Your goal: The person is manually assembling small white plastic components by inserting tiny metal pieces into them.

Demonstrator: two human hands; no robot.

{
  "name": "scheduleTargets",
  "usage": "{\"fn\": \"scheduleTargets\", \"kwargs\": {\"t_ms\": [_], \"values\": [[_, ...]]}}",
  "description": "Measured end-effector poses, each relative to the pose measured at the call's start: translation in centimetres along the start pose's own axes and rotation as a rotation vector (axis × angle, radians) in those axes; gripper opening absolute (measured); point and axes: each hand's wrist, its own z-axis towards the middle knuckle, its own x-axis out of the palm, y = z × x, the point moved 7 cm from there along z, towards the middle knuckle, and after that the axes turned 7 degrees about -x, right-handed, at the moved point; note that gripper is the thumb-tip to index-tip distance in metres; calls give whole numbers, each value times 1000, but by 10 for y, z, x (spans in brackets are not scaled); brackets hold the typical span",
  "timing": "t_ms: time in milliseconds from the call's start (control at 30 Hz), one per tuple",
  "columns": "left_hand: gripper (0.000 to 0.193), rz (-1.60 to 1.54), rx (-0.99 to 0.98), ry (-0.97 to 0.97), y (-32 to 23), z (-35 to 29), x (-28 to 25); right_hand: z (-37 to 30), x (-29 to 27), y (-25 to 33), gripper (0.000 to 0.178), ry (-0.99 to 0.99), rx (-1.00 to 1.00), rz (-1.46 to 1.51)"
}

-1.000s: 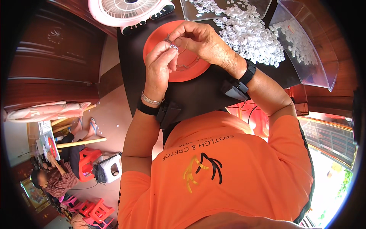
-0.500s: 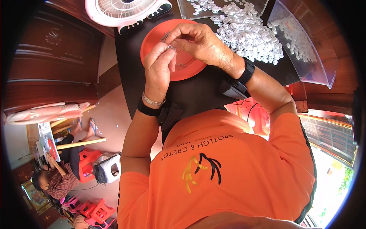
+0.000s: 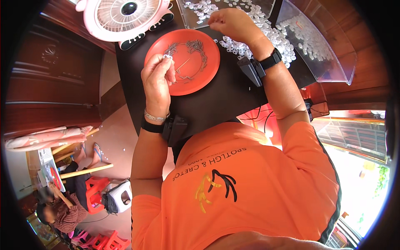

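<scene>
- We see that our two hands were close together over the plate a moment ago, and now they are well apart.
- Our left hand [image 3: 156, 81] is at the left side of the round plate [image 3: 213, 55]. Its thumb and finger are pinched tight on a small white piece [image 3: 167, 56].
- Our right hand [image 3: 239, 27] has gone up and away to the white pile [image 3: 285, 43]. Its fingers look curled and close together, but we cannot tell if they hold anything, or if they touch the pile.
- For our work, this means only the left hand is at the plate now, and the white piece is in that hand alone.
- With the right hand out of the way, we can see more grey pins [image 3: 195, 46] in the plate. They are thin and straight, like tiny sticks, and lie in messy heaps around a barer middle.
- The plate is orange-red, smooth and a bit shiny, like plastic. It sits on a dark, flat table [image 3: 221, 102].
- The pile's pieces are little, white and rounded, and many seem to have holes.
- Beside them stands a see-through bin [image 3: 333, 58] with a curved edge.
</scene>
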Motion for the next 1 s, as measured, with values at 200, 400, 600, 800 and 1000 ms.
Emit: {"fn": "scheduleTargets", "kwargs": {"t_ms": [200,400,600,800,1000], "values": [[19,16,-9,-6,-4,-2,3,-9,11,-11,17,304,-45,-177],[18,37,-15,0,-3,-2,4,-14,21,-9,17,425,-58,-372],[18,36,-33,-12,-2,-2,3,-9,-5,-31,17,171,-25,-198],[18,53,-44,-6,0,-3,4,-20,-15,-45,18,57,-50,-407],[17,80,-56,-16,2,-2,3,-13,-3,-50,16,160,55,-517]]}}
